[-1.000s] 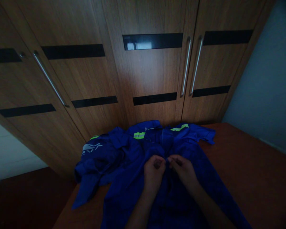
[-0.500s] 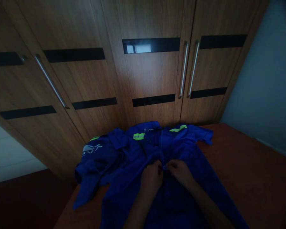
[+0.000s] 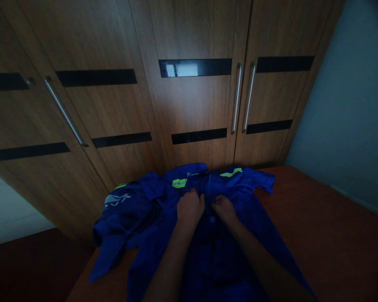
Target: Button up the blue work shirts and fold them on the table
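Note:
A blue work shirt with yellow-green reflective strips lies front up, its collar end toward the wardrobe. My left hand is closed on the shirt's front, left of the button line, with its fingertips partly hidden. Just right of that line, the fingers of my right hand pinch the cloth at the front edge. A small gap separates the hands. A round button shows just below and between them. Beside the shirt, at the left, lies a crumpled darker blue garment with a pale printed logo.
The clothes rest on a reddish-brown surface. Behind them stands a wooden wardrobe with black strips and long metal handles. A pale wall borders the right side. The light is dim.
Both hands have moved up the shirt's front, toward the collar, and now sit slightly apart. The button they were at is uncovered below them. The view has shifted slightly.

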{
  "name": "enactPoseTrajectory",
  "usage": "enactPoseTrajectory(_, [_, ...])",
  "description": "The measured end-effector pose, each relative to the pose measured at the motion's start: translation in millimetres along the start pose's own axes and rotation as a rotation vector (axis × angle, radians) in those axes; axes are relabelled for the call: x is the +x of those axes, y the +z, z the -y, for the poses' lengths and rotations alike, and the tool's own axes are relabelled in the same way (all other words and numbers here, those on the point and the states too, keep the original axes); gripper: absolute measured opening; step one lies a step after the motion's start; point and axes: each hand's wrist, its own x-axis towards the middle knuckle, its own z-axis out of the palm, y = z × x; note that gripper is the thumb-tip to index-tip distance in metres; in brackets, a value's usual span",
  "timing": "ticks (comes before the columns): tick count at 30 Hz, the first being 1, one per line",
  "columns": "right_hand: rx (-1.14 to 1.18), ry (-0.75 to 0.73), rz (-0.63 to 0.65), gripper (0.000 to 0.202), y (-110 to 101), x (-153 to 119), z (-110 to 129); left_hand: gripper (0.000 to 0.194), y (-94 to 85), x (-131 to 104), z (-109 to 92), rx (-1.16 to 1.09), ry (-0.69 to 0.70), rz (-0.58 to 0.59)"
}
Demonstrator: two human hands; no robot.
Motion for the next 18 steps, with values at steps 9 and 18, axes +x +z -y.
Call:
enactPoseTrajectory(9, [0.427,0.104,0.008,0.041,-3.8,-16.5,-5.9,0.019,30.5,3.7,19.9,-0.172,0.035,-0.015])
enactPoseTrajectory(18, [0.861,0.144,0.139,0.039,-11.3,-20.0,20.9,0.013,8.6,-2.8,15.9,-0.751,0.155,-0.204])
